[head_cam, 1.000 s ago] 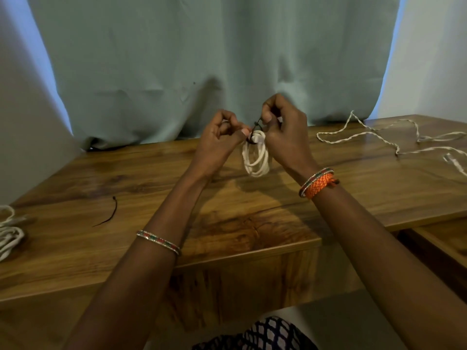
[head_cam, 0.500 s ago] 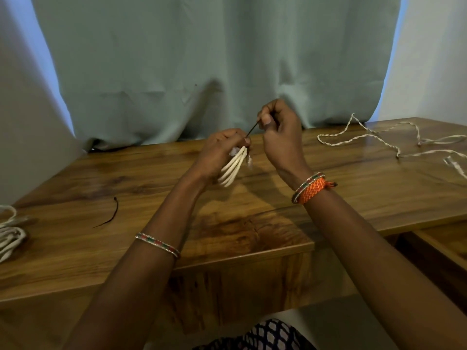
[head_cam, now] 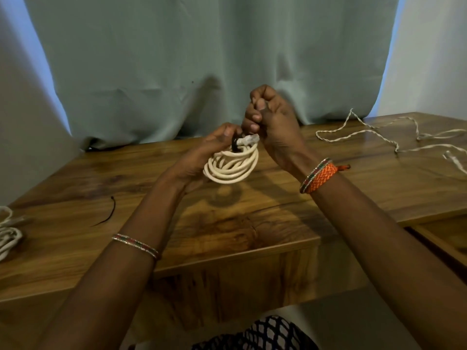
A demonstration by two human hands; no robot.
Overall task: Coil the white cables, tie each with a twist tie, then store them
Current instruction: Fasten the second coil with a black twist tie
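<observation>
A coiled white cable (head_cam: 231,165) hangs above the middle of the wooden table (head_cam: 265,198). My left hand (head_cam: 202,157) holds the coil from the left, its fingers at the top where a black twist tie (head_cam: 235,144) wraps the loops beside the cable's clear plug. My right hand (head_cam: 273,125) is curled just above and to the right, pinching the end of the tie; that end is hidden in the fingers. A spare black twist tie (head_cam: 107,214) lies on the table at the left.
A loose, twisted white cable (head_cam: 374,132) sprawls over the back right of the table. Another coiled white cable (head_cam: 7,236) lies at the left edge. A green curtain (head_cam: 202,59) hangs behind the table. A lower wooden surface (head_cam: 444,238) sits at the right.
The coil has turned from edge-on to nearly flat, with its loops now facing me. My right hand has closed in on the tie at the top of the coil.
</observation>
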